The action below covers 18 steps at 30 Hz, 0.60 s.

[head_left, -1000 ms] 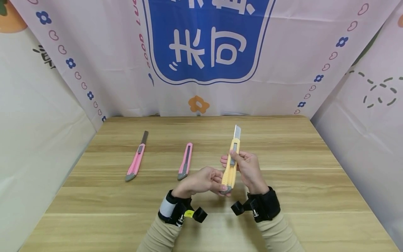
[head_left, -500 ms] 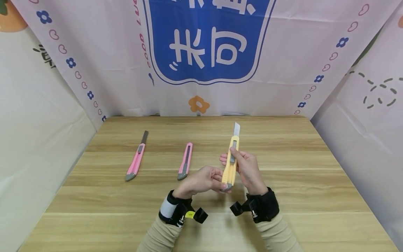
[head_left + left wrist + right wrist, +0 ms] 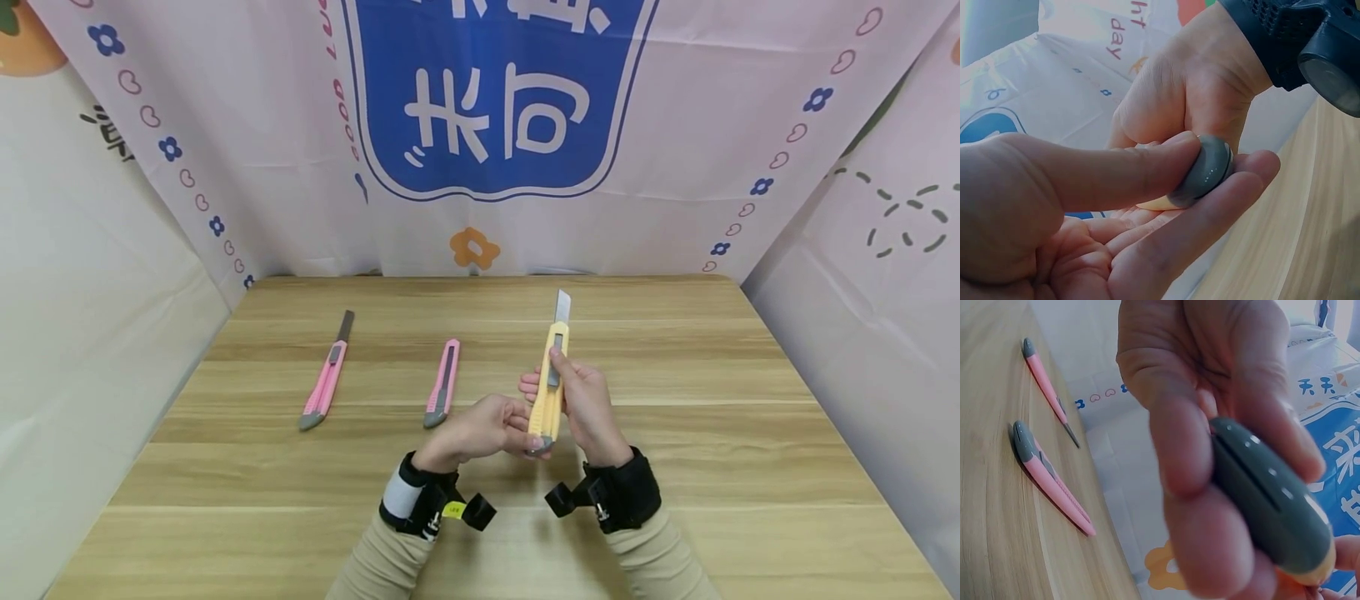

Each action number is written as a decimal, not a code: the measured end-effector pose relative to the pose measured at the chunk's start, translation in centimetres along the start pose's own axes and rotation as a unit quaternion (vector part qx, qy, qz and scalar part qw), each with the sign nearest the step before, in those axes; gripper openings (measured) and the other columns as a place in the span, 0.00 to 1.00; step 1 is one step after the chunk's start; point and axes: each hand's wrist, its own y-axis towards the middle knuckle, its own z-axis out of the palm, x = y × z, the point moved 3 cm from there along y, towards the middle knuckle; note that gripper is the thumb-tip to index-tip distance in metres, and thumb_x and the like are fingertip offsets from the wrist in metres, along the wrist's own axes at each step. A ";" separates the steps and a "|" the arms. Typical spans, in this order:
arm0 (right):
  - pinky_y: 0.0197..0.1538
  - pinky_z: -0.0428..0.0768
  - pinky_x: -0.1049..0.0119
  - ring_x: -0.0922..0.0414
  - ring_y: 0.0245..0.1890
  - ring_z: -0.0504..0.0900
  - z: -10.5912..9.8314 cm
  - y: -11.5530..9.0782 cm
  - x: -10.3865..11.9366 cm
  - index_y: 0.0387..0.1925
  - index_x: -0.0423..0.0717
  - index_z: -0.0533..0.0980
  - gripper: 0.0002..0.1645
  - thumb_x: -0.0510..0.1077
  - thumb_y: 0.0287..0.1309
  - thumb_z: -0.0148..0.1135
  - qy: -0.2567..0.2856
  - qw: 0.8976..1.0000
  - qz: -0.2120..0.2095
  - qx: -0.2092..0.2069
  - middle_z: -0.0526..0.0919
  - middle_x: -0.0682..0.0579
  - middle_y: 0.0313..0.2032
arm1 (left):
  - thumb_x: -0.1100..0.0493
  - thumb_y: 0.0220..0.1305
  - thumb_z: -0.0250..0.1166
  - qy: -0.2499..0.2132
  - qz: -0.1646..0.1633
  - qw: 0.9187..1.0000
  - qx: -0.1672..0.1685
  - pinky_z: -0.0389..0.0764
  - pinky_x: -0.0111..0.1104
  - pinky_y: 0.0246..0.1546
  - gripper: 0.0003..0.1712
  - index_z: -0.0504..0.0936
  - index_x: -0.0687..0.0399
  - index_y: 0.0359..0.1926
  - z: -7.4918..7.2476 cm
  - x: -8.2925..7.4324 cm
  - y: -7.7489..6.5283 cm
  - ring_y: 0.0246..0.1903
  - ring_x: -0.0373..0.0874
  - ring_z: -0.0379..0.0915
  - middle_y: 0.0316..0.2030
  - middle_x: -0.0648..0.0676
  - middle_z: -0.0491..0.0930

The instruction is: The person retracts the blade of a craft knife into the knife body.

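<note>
While the yellow knife (image 3: 549, 402) is held blade-out over the bench (image 3: 757, 475), its grey end (image 3: 1209, 170) pinched by the left hand (image 3: 483, 429) and its middle gripped by the right hand (image 3: 591, 402), two pink knives (image 3: 442, 385) can be seen lying to its left.

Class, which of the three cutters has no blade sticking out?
The middle pink cutter, lying between the other two; the far-left pink cutter and held yellow cutter both have theirs extended.

Wood-grain table (image 3: 225, 475) before a white backdrop (image 3: 690, 125) with blue emblem (image 3: 497, 100), pale cloths (image 3: 82, 317) at both sides
</note>
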 end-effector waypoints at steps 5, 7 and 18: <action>0.42 0.88 0.64 0.61 0.30 0.89 0.0 0.0 -0.1 0.46 0.28 0.73 0.30 0.56 0.72 0.46 -0.002 1.000 -0.003 -0.004 0.89 0.55 0.25 | 0.69 0.63 0.61 0.002 -0.008 1.000 -0.005 0.86 0.45 0.50 0.13 0.79 0.71 0.47 0.1 -0.1 -0.1 0.47 0.62 0.82 0.43 0.70 0.84; 0.41 0.88 0.65 0.61 0.29 0.89 0.0 0.0 -0.1 0.46 0.28 0.74 0.30 0.55 0.72 0.47 -0.002 1.000 -0.004 -0.007 0.89 0.55 0.25 | 0.69 0.63 0.61 0.002 -0.009 1.000 -0.006 0.85 0.46 0.50 0.13 0.79 0.71 0.47 0.1 -0.1 -0.1 0.47 0.62 0.82 0.43 0.70 0.84; 0.35 0.88 0.68 0.62 0.26 0.88 -0.1 -0.2 0.1 0.48 0.20 0.71 0.30 0.50 0.70 0.51 0.008 1.000 -0.029 -0.008 0.87 0.58 0.21 | 0.70 0.63 0.61 -0.004 -0.002 1.000 0.003 0.85 0.50 0.49 0.13 0.76 0.72 0.47 0.2 -0.2 -0.1 0.46 0.64 0.81 0.44 0.72 0.83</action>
